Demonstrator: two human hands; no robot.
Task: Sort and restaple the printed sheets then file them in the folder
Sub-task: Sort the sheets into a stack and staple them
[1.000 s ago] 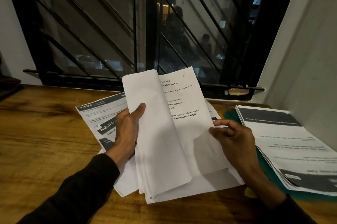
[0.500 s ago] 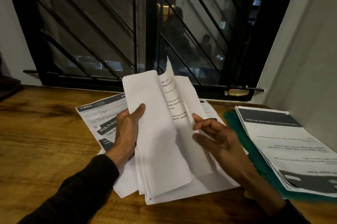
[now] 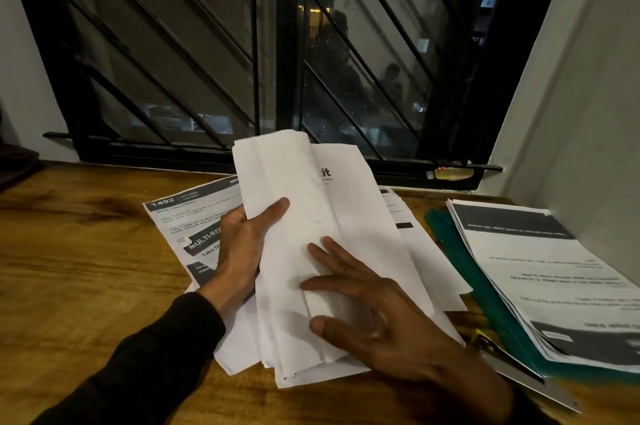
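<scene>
Head view: sorting stapled sheets.
Left hand [image 3: 242, 244] grasps the sheaf [image 3: 329, 251], long axis near-far; right hand [image 3: 374, 314] presses flat, fingers straight.

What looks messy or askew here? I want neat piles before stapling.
The bundle of sheets gripped by the left hand is fanned, its bottom edges stepped rather than flush. The right hand lies flat on it. Loose sheets beneath lie at crooked angles. The stack on the green folder looks tidier.
</scene>
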